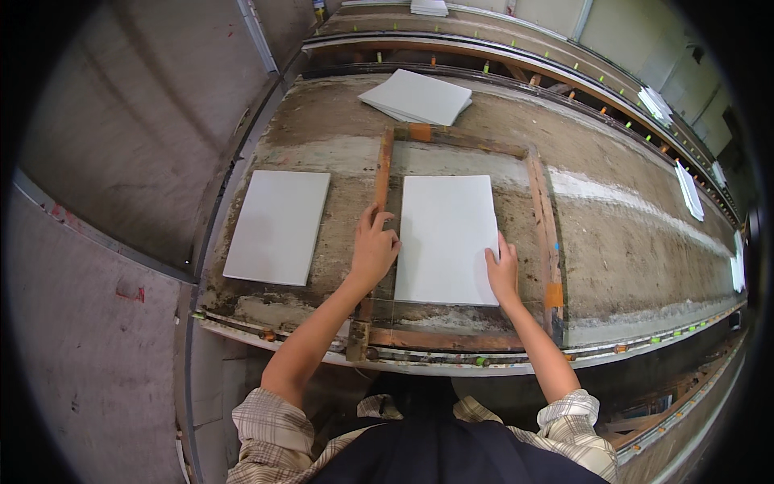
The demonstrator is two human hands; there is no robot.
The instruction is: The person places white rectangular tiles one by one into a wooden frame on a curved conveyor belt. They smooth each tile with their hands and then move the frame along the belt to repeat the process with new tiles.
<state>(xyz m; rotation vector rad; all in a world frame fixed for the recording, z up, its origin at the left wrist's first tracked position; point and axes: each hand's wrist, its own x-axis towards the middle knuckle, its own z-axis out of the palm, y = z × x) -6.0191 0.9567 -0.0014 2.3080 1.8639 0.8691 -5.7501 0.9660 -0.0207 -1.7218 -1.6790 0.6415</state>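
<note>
A neat stack of white paper sheets lies on the worn table, inside a rectangular wooden frame with orange tape patches. Along the stack's right edge, my right hand grips it, thumb on top and fingers at the side. My left hand is beside the left edge, next to the frame's left bar. Its fingers are loosely bent and apart, with nothing seen in them. Outside the frame to the left lies a second white paper stack. Beyond the frame's far bar sits a fanned pile of white sheets.
The long table has stained brown and whitish patches. A rail with green and orange clips runs along its near edge. Another long table with paper piles stands beyond. A grey wall borders the left side.
</note>
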